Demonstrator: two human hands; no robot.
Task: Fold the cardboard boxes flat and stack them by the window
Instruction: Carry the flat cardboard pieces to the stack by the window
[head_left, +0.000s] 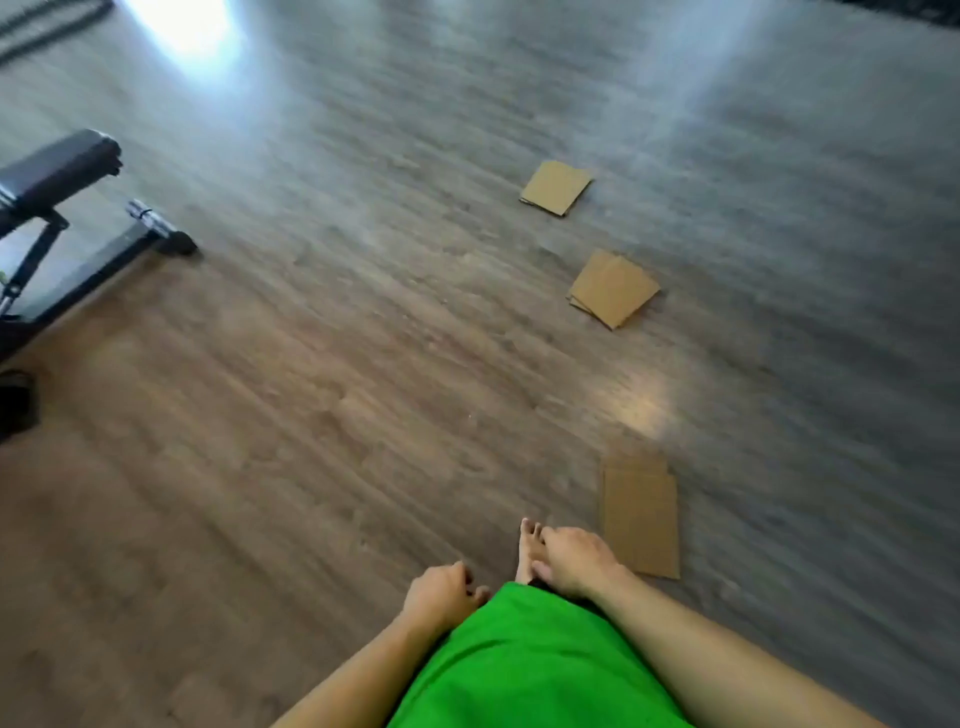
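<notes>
**Boxes flat, gathering still to do**

The left hand (441, 592) and right hand (574, 561) hang loosely curled, holding nothing. The nearest flattened box (641, 519) lies just beside the right hand; two more flat boxes (613, 288) lie well beyond. Judged next: pick them up and stack them.

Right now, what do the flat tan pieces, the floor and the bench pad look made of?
The three flat pieces look like matte brown cardboard: thin, tan, with layered edges showing. The floor seems to be wood-look plank, laminate or vinyl, since its grain lines carry a glossy glare. The bench pad looks like black vinyl or leather with a slight sheen; blur leaves that open.
</notes>
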